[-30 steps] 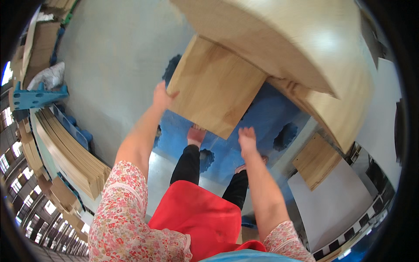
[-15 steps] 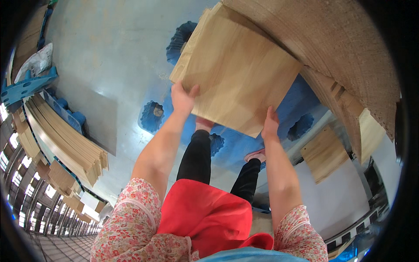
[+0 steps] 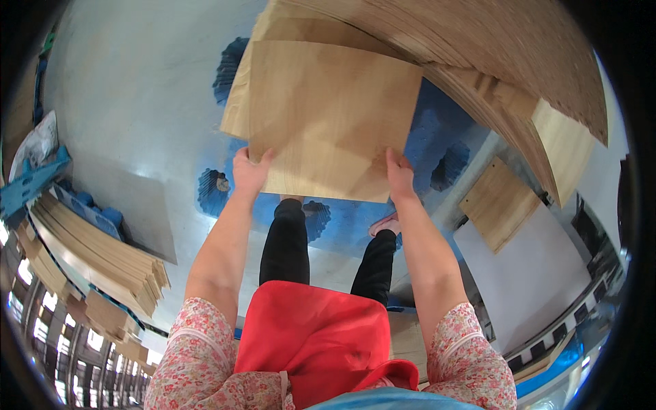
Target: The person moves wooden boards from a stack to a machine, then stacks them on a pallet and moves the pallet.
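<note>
Between my two hands is a square, light brown wooden board (image 3: 331, 119). My left hand (image 3: 251, 171) grips its near left edge, the thumb lying on top. At the near right corner my right hand (image 3: 400, 173) holds the other side, thumb on the upper face. The fingers under the board are hidden. Beneath and behind it, more boards (image 3: 237, 102) of the same wood stick out at the left and far side. These lie over a blue plastic pallet (image 3: 420, 137) with ribbed hollows. I cannot tell how far the held board is above them.
A tall stack of boards (image 3: 478, 41) rises at the far right. A loose board (image 3: 500, 203) lies on a pale surface (image 3: 526, 287) at the right. Stacked panels (image 3: 96, 249) stand at the left beside a blue pallet (image 3: 34, 184). My feet are close to the middle pallet.
The held board has turned clockwise and shifted toward me, sliding out of line with the boards under it. Both hands stay on it. The view has shifted too.
</note>
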Tool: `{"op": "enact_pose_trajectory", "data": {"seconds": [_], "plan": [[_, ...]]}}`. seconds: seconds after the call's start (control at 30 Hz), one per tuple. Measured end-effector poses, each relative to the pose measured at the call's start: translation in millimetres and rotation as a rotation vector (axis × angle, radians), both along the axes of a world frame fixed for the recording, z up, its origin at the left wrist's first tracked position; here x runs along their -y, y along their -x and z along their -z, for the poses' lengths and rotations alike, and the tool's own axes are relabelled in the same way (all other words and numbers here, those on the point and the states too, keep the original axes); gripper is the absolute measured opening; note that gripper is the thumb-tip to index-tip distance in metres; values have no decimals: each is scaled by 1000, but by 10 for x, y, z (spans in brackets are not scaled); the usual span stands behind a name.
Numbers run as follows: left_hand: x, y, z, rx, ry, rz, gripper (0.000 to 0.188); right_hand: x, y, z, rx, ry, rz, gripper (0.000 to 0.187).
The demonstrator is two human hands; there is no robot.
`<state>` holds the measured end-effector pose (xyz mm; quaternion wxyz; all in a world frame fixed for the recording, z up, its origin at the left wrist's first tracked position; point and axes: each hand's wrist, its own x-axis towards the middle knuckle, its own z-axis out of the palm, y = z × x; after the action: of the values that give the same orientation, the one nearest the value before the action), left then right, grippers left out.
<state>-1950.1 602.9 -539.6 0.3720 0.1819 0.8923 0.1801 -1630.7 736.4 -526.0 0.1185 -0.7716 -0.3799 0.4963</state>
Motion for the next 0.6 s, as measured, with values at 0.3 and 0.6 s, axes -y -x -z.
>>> {"op": "enact_pose_trajectory", "data": {"seconds": [0.3,0.6], "plan": [[-118,-37,-51,41,12,31,70,42,10,16,-64,-15,29,44],[-160,-110,-281,69,76,50,62,-38,-7,-348,-150,-57,105,39]]}}
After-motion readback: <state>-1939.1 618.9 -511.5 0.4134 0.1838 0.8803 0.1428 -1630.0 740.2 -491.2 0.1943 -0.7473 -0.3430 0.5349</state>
